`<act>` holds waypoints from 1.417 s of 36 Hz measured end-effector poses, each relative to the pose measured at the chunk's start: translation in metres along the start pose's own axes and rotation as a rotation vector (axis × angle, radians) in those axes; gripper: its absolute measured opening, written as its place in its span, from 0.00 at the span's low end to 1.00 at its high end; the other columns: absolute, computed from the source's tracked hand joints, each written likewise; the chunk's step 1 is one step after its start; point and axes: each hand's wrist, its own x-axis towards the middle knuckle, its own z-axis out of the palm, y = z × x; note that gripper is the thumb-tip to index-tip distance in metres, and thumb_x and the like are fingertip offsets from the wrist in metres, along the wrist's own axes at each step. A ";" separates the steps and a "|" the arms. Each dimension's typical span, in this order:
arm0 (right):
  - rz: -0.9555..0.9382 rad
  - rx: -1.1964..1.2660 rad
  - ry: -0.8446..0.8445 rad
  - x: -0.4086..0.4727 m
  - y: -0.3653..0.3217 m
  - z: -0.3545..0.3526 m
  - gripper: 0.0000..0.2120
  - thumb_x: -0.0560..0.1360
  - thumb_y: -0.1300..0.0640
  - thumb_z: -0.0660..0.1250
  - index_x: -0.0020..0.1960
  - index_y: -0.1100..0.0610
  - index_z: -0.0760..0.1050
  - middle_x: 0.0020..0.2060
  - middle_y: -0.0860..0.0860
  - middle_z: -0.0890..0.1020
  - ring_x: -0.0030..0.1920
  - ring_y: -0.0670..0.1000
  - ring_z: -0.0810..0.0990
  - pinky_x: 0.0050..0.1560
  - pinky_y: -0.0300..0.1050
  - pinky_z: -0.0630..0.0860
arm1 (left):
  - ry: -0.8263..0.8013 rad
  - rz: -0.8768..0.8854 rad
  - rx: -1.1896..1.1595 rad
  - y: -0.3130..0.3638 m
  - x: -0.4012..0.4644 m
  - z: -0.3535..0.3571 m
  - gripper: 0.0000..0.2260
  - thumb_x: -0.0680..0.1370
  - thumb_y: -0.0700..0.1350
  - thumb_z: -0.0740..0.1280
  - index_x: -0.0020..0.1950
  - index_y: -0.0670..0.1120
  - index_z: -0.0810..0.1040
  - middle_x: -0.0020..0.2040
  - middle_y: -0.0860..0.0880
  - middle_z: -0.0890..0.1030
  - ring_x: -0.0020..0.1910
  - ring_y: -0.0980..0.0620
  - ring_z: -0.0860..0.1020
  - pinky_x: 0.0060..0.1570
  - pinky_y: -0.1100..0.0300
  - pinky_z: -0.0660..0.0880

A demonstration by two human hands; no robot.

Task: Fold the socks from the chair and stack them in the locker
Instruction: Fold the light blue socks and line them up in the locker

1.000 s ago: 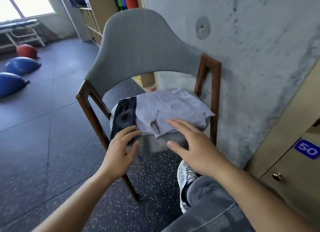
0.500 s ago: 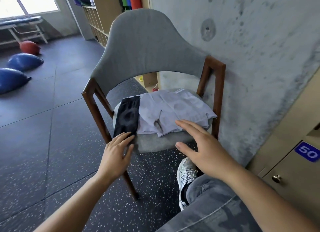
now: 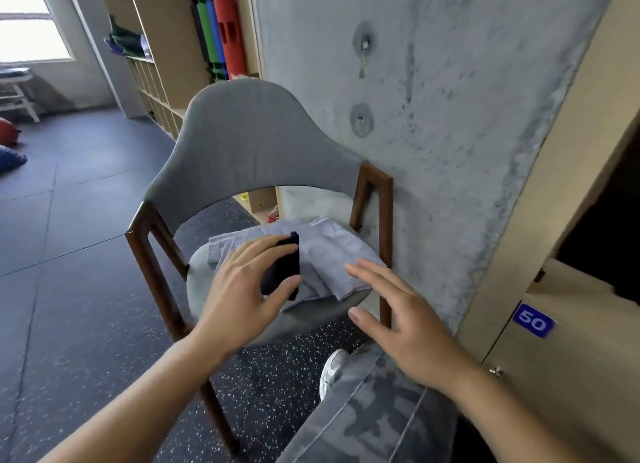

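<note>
**Black sock gripped over the chair seat**

Black fabric, a sock (image 3: 282, 272), is sitting in the left hand (image 3: 242, 289), thumb below and fingers curled over its top, just above the pale lilac socks (image 3: 332, 255) lying spread on the grey seat of the chair (image 3: 242, 144). The right hand (image 3: 398, 317) is hovering beside it with fingers straight and spread, holding nothing, near the seat's front corner. An open locker (image 3: 602, 241) is standing to the right, above a door numbered 50 (image 3: 532, 320).
</note>
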 end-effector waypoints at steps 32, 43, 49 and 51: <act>0.373 0.021 0.566 -0.144 0.017 -0.137 0.13 0.81 0.51 0.66 0.63 0.39 0.81 0.63 0.18 0.68 0.66 0.26 0.67 0.61 0.19 0.61 | -0.253 0.629 -0.650 0.221 0.097 0.128 0.16 0.77 0.27 0.66 0.54 0.46 0.86 0.57 0.54 0.84 0.59 0.57 0.81 0.61 0.58 0.77; 0.440 0.159 0.683 -0.158 0.032 -0.150 0.14 0.83 0.59 0.65 0.64 0.47 0.83 0.62 0.42 0.80 0.64 0.39 0.77 0.65 0.31 0.70 | -0.395 0.486 -0.886 0.241 0.107 0.159 0.11 0.80 0.34 0.69 0.53 0.49 0.86 0.57 0.58 0.84 0.61 0.59 0.80 0.57 0.70 0.74; 0.482 0.268 0.712 -0.165 0.034 -0.156 0.15 0.82 0.58 0.66 0.61 0.41 0.84 0.66 0.40 0.79 0.69 0.29 0.69 0.68 0.26 0.65 | -0.564 0.388 -0.992 0.229 0.102 0.172 0.11 0.81 0.39 0.69 0.58 0.53 0.85 0.59 0.56 0.84 0.61 0.50 0.80 0.64 0.58 0.75; 0.479 0.284 0.731 -0.166 0.034 -0.156 0.16 0.82 0.58 0.66 0.61 0.40 0.84 0.67 0.40 0.80 0.70 0.31 0.69 0.70 0.28 0.66 | -0.591 0.374 -1.018 0.227 0.100 0.173 0.11 0.81 0.41 0.69 0.59 0.54 0.85 0.62 0.54 0.83 0.62 0.48 0.80 0.65 0.52 0.76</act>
